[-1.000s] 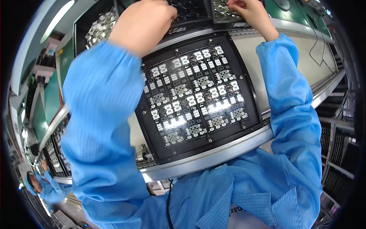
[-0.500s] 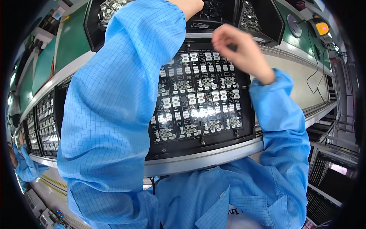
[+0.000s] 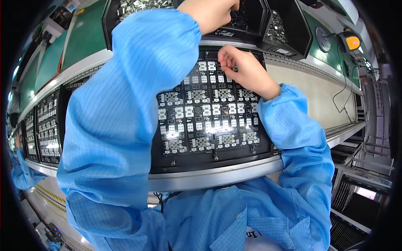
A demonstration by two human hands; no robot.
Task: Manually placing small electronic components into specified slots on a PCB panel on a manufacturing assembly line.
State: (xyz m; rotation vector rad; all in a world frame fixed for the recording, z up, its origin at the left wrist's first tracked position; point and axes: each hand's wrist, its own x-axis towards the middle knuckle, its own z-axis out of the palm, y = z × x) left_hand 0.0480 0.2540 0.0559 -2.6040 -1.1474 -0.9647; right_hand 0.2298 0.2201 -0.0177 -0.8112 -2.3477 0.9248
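My left hand (image 3: 212,15) reaches across to a black bin of small black parts (image 3: 240,20) at the top edge. Its fingers are bent inward, partly cut off by the picture's edge, and what they grip is hidden. Closed in a pinch, my right hand (image 3: 247,71) hovers over the far edge of a black circuit board panel (image 3: 214,109); anything between its fingertips is too small to name. Rows of white components cover the panel, which lies in a black carrier frame (image 3: 201,161) with metal pins. My left sleeve hides the panel's left side.
Beside the black-parts bin stand a bin of silvery metal pieces (image 3: 140,6) and another of small mixed parts (image 3: 276,27). More loaded panels (image 3: 48,125) sit on the line at left, near another person's blue sleeve (image 3: 25,171). An orange-topped device (image 3: 351,42) stands far right.
My right hand has moved left over the panel's far edge, its fingers curling closer together. My left hand now shows more fully at the parts bin. The whole view has shifted slightly.
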